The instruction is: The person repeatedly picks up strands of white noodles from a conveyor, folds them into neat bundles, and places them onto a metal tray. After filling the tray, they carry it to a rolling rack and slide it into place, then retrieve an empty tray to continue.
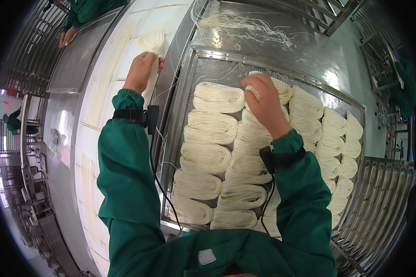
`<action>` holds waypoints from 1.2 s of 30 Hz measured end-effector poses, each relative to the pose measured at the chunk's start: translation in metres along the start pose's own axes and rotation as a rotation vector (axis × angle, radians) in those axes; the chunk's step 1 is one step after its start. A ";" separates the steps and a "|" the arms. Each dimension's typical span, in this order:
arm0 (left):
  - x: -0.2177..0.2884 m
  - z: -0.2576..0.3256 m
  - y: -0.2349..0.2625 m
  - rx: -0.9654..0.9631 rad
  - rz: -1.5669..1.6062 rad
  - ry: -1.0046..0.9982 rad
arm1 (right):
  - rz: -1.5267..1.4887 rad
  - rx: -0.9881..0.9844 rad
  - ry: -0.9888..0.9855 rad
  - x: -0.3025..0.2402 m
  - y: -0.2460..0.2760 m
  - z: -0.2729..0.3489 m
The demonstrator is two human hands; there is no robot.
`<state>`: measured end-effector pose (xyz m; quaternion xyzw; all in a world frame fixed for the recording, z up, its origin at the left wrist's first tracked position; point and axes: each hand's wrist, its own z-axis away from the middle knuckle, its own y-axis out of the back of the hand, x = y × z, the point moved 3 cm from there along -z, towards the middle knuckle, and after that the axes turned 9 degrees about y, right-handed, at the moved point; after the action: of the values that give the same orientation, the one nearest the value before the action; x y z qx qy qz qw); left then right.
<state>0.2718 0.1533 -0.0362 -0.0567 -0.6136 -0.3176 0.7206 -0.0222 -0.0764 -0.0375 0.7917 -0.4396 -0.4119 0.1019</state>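
My left hand [142, 71] is closed around a bunch of long pale noodles [152, 41] at the right side of the white conveyor belt [90, 138]. The strands fan out beyond my fingers, and a flat length hangs below them. Over the far part of a metal mesh tray [363, 147], my right hand [266, 99] has its fingers curled on a folded noodle bundle [282, 90], partly hidden by the hand. Rows of similar oval bundles, such as one at the left [218, 98], fill much of the tray.
Loose noodle scraps [245, 27] lie on the steel table [323, 53] beyond the tray. A stack of metal trays [379, 203] stands at the right. Across the belt, a co-worker's hands [68, 37] rest near a steel surface. Black cables hang from both my wrists.
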 end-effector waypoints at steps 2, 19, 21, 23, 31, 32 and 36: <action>0.044 0.023 -0.032 -0.168 0.199 -0.080 | 0.015 0.030 0.038 -0.004 -0.014 -0.030; -0.009 -0.008 -0.041 0.016 0.384 0.146 | 0.482 -0.248 -0.022 0.061 -0.078 -0.037; -0.002 -0.001 -0.044 0.016 0.215 0.106 | 0.427 -0.295 -0.032 0.063 -0.074 -0.034; 0.019 0.010 -0.051 -0.026 0.127 0.021 | 0.344 -0.289 -0.051 0.065 -0.063 -0.033; 0.058 0.026 -0.145 -0.472 -0.031 0.030 | 0.055 0.128 -0.103 0.064 -0.017 -0.024; 0.054 0.022 -0.153 -0.513 -0.009 0.012 | 0.059 0.136 -0.096 0.064 -0.017 -0.024; 0.032 0.005 -0.156 -0.127 -0.234 -0.371 | 0.091 0.096 -0.004 0.064 -0.027 -0.024</action>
<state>0.1864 0.0198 -0.0535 -0.0879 -0.7169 -0.4211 0.5485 0.0295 -0.1154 -0.0722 0.7739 -0.4947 -0.3868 0.0816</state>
